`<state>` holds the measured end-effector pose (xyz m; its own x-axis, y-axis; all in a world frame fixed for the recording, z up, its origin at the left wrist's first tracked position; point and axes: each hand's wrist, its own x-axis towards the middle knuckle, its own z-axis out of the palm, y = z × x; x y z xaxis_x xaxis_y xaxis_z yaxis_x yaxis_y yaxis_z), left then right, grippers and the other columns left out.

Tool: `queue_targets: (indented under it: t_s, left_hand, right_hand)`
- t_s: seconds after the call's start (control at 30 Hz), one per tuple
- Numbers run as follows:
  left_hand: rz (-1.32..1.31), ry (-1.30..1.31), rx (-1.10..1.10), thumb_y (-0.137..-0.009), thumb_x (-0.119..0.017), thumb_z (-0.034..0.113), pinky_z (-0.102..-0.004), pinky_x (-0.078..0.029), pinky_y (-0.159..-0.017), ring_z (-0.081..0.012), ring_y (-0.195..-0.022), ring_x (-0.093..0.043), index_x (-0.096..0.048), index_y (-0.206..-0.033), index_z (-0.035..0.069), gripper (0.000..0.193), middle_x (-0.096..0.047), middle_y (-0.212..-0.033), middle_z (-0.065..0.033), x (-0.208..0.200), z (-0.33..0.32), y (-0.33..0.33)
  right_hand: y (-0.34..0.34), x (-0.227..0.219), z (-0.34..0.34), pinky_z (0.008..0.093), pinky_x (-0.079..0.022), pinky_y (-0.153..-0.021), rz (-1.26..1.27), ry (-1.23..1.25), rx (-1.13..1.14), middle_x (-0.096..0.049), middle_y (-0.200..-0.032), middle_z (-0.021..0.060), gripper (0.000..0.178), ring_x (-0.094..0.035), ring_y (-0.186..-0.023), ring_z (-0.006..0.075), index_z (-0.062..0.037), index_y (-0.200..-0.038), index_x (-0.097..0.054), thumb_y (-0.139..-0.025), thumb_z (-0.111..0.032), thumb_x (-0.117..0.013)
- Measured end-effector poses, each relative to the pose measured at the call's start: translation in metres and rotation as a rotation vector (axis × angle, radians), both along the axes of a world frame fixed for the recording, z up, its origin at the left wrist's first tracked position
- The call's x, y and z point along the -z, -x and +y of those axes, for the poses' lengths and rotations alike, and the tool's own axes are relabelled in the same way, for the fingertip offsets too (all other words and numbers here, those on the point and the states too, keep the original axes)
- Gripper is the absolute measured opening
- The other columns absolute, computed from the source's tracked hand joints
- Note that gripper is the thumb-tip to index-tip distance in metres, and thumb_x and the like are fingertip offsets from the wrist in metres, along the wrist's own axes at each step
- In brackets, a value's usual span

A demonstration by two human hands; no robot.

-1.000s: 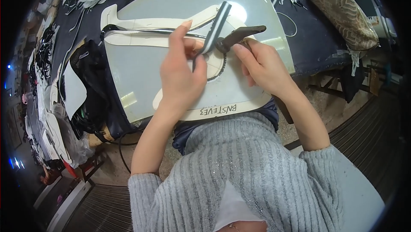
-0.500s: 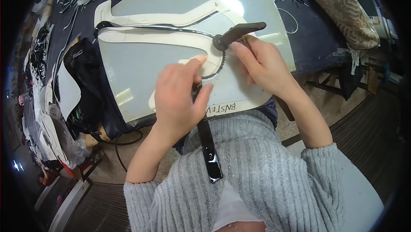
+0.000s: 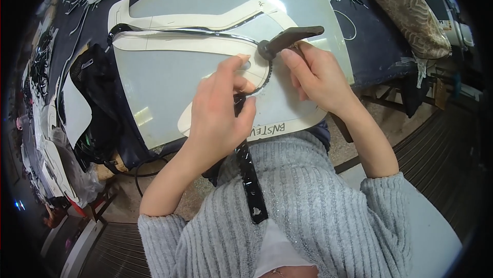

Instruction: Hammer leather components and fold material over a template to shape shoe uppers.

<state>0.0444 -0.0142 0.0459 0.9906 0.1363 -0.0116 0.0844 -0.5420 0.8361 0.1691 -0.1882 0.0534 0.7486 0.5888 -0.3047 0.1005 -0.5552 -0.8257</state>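
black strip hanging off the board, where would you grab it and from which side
Grip the black strip on its free lower length, below the left hand, coming from its flat faces. It hangs thin and flat over the sweater, clear of the cutting board.

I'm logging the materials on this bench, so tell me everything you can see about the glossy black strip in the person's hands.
The glossy black strip is narrow and shiny, like patent leather or vinyl. Its lower end hangs over the grey sweater, with pale glints. Its upper end passes under the left hand, then curves across the cream pattern piece toward the dark tool in the right hand.

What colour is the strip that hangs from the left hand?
Glossy black strip, seen best in the head view.
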Motion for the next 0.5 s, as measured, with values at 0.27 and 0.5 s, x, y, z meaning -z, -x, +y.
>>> queue_targets:
  t_s: [0.27,0.5]
  left_hand:
    - [-0.168,0.007,-0.039,-0.077,-0.064,-0.008,-0.0367,-0.047,-0.081,-0.0263,-0.089,-0.058,-0.049,-0.133,0.004,0.058,-0.07,-0.097,-0.0043,0.024,-0.004,0.013]
    - [-0.341,-0.134,0.111,-0.075,-0.062,-0.012,-0.0351,-0.049,-0.081,-0.0259,-0.087,-0.061,-0.054,-0.127,-0.001,0.054,-0.07,-0.098,-0.0079,0.025,0.006,0.008]
  right_hand:
    - [-0.001,-0.001,0.0,0.0344,-0.047,-0.047,-0.021,0.009,-0.016,-0.059,-0.055,0.0115,0.042,-0.061,-0.045,0.0215,0.0043,-0.091,-0.061,-0.102,-0.035,-0.05]
    - [-0.002,-0.004,-0.002,0.0397,-0.05,-0.053,-0.11,0.036,-0.074,-0.063,-0.063,0.0172,0.036,-0.064,-0.053,0.0303,0.0043,-0.092,-0.061,-0.1,-0.03,-0.053]
